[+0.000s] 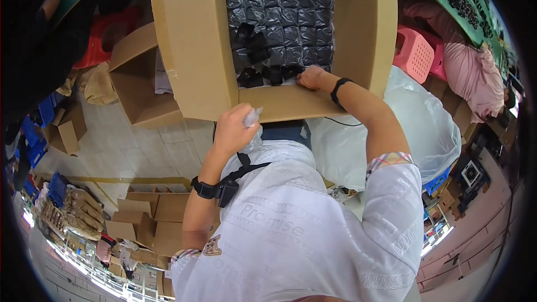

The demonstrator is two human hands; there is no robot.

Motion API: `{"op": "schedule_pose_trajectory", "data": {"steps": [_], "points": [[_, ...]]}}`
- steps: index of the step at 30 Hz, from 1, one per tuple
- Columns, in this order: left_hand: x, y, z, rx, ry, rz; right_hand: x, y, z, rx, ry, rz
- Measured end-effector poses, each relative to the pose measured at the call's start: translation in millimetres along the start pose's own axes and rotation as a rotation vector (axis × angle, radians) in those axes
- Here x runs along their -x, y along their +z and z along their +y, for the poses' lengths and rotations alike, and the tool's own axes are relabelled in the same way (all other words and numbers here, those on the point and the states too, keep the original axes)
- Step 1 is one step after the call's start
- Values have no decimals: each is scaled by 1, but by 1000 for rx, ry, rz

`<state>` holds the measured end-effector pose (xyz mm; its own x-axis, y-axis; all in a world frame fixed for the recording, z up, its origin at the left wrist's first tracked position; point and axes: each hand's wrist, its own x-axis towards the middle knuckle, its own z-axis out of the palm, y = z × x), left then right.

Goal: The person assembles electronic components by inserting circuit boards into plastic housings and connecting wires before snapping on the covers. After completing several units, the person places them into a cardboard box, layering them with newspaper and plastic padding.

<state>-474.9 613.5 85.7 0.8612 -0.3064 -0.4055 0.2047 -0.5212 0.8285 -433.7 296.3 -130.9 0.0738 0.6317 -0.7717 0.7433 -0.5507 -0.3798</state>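
Right hand (311, 78) rests fingers-down among the black packets (279, 17) inside the box (196, 50), its grip hidden, so I cannot tell; left hand (234, 128), nearer the body, is closed on a crinkled clear bag (251, 117). Best to press each glossy, pillowy packet flush beside its neighbours; the stiff cardboard walls hold the rows square.

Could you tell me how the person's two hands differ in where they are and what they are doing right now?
The right hand reaches inside the big cardboard box, touching the small black packets; the left hand stays outside, below the box's front wall. The left hand is closed on a crumpled clear plastic bag; the right hand grips nothing visible. Both wrists wear black bands.
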Motion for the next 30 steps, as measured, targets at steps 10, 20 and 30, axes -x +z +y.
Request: {"op": "schedule_pose_trajectory", "data": {"steps": [10,20,30], "points": [[-3,0,-3,30,-20,6,16,-21,0,-8,90,81],[-25,8,2,10,30,-37,35,-53,-5,-445,501,-16],[-24,13,-4,23,61,-42,30,-11,10,-467,449,-15]]}}
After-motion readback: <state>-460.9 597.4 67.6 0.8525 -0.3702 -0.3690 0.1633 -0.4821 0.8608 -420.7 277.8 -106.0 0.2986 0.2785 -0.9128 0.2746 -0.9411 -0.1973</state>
